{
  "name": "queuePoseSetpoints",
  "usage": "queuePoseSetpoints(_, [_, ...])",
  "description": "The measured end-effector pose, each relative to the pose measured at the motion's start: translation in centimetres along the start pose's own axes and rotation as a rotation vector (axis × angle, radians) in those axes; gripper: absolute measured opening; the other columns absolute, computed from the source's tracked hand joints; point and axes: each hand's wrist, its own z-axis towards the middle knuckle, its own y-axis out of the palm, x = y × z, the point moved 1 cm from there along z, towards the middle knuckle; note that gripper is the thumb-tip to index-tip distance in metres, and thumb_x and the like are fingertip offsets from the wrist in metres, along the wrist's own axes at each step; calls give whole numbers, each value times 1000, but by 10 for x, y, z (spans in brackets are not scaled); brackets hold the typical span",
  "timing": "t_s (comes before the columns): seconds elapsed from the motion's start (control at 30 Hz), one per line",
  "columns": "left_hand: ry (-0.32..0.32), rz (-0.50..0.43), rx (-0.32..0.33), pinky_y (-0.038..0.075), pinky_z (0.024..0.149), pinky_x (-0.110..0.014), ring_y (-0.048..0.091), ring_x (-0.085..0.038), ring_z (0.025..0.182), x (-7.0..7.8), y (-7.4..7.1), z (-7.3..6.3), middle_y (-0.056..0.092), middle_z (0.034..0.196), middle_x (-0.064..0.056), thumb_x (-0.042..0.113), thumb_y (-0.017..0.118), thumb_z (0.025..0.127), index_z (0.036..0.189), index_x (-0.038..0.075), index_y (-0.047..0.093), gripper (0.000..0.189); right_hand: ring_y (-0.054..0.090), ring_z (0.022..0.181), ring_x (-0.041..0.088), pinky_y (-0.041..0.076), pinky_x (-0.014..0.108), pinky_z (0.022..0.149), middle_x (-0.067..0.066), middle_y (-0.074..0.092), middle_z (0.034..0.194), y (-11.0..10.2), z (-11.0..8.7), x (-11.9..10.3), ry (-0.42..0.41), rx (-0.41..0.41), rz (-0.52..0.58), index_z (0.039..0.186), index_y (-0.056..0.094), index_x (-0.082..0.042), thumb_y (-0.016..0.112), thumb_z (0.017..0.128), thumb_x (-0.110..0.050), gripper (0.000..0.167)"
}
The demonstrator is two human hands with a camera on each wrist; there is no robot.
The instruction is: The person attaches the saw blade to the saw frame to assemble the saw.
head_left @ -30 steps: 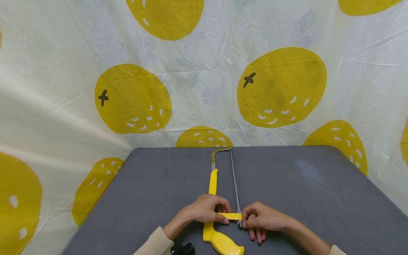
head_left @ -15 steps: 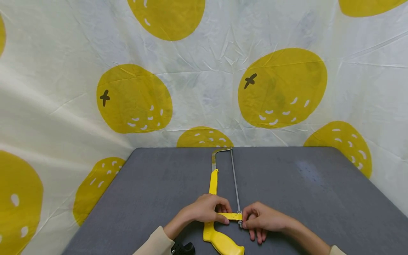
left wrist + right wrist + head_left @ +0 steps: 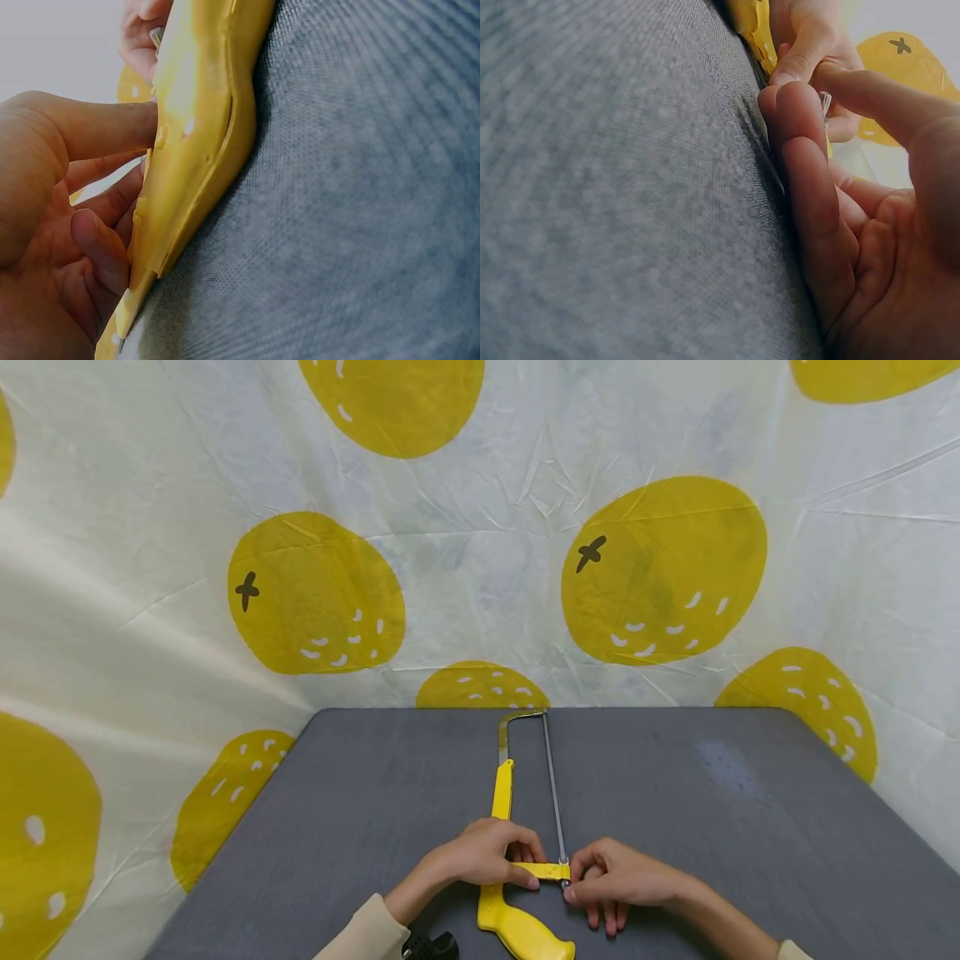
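Note:
A yellow hacksaw (image 3: 525, 931) lies flat on the dark table, its handle toward me and its metal front bow at the far end. The thin blade (image 3: 554, 785) runs along its right side. My left hand (image 3: 491, 852) lies over the frame and grips the yellow crosspiece (image 3: 547, 871) between thumb and fingers. At the blade's near end, my right hand (image 3: 626, 878) pinches the small metal tensioning nut (image 3: 566, 885) with thumb and forefinger, mostly covering it. In the left wrist view the yellow handle (image 3: 202, 112) hides part of both hands.
The grey table (image 3: 675, 793) ends at a hanging white cloth (image 3: 480, 585) printed with yellow fruit. A black object (image 3: 431, 946) is partly visible beside the left sleeve at the bottom edge.
My right thumb has shifted slightly left, over the nut, which now shows less. The left hand and the hacksaw stay where they were.

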Motion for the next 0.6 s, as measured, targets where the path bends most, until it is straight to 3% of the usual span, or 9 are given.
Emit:
queuePoseSetpoints(0.2, [-5,-38,-12,50,67,-17,58,4,70,1,1,-2,68,82,16,28,83,89,100,26,76,13,63,46,1,49,19,43,-1,71,67,3,0,1,14,20,9,99,64,15,64,102,-20,35])
queuePoseSetpoints(0.6, [5,-5,-7,49,67,-16,58,4,70,-3,3,-4,67,81,17,28,83,89,100,26,76,13,61,44,1,47,18,41,-3,69,63,10,5,5,24,77,-26,97,68,11,64,102,-24,35])
